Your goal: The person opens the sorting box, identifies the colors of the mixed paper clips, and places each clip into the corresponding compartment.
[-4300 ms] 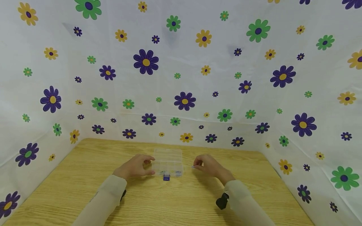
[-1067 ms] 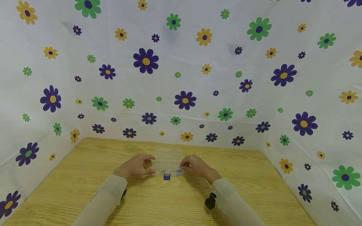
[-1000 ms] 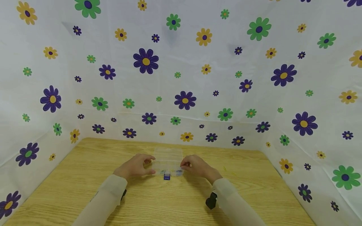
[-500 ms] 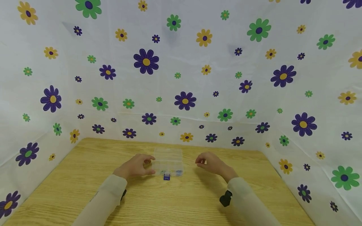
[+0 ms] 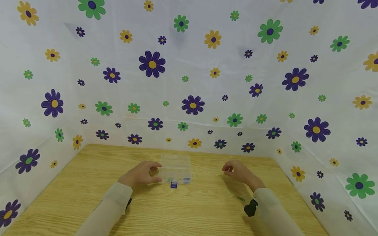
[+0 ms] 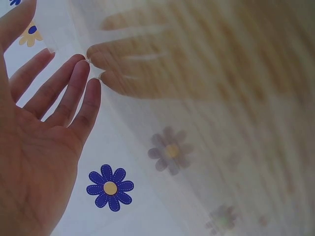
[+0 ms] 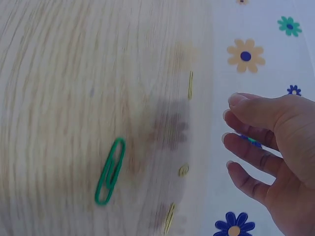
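Observation:
A clear plastic compartment box (image 5: 177,173) stands with its lid raised and a blue latch (image 5: 174,185) at the front. Small green, yellow and blue items lie in its front compartments. My left hand (image 5: 141,173) rests at its left side, thumb and fingertips at the edge. In the left wrist view the fingers (image 6: 64,93) are relaxed. My right hand (image 5: 238,171) hovers to the right of the box, fingers loosely bent and holding nothing. Below it lie a green paper clip (image 7: 110,172) and yellow paper clips (image 7: 190,85).
The wooden table (image 5: 177,213) meets a white flowered cloth (image 5: 189,82) at the back and both sides. A dark wrist camera (image 5: 250,208) sits on the right sleeve, near the green paper clip in the head view.
Earlier my right hand pinched a small bluish item, then reached the box's right side. Since then it has moved away to the right, fingers bare. The left hand has stayed put.

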Tool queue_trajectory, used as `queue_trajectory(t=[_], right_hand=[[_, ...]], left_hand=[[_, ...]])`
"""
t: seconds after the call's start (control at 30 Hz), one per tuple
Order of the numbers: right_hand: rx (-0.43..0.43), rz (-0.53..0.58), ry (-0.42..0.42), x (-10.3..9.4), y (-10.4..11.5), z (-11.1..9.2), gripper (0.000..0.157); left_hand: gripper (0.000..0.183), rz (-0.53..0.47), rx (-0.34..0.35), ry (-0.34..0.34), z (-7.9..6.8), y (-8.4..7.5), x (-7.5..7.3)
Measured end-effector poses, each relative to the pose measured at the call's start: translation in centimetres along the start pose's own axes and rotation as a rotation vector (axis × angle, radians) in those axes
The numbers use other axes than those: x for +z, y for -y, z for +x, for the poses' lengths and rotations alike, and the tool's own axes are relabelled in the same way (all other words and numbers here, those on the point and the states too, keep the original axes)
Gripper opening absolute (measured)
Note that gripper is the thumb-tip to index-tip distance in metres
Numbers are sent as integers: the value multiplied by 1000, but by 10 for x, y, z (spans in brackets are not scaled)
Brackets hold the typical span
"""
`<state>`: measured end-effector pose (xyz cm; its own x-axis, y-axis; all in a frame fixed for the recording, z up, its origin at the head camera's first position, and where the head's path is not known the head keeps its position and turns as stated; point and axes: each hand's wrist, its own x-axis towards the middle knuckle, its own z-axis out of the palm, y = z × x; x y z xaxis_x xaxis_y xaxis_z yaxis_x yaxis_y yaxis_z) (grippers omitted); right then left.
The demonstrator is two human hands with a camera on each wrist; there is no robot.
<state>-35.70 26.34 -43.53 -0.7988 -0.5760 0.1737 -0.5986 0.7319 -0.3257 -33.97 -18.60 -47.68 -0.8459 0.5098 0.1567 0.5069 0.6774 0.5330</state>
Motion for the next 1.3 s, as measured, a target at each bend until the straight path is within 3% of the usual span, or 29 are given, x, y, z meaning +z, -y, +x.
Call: queue_trajectory(t=[0.23,0.63,1.3], right_hand=[[45,3,-2,-2,-15,-9,6],[235,-12,-10,3,-29,-24,7],[158,-31,-27,8,-36,-27,8]], left_hand=[[69,8,-6,1,-1,-1,0],[70,9,-32,-3,-2,-5,-2],[70,9,-42,-4,-1,-1,0]])
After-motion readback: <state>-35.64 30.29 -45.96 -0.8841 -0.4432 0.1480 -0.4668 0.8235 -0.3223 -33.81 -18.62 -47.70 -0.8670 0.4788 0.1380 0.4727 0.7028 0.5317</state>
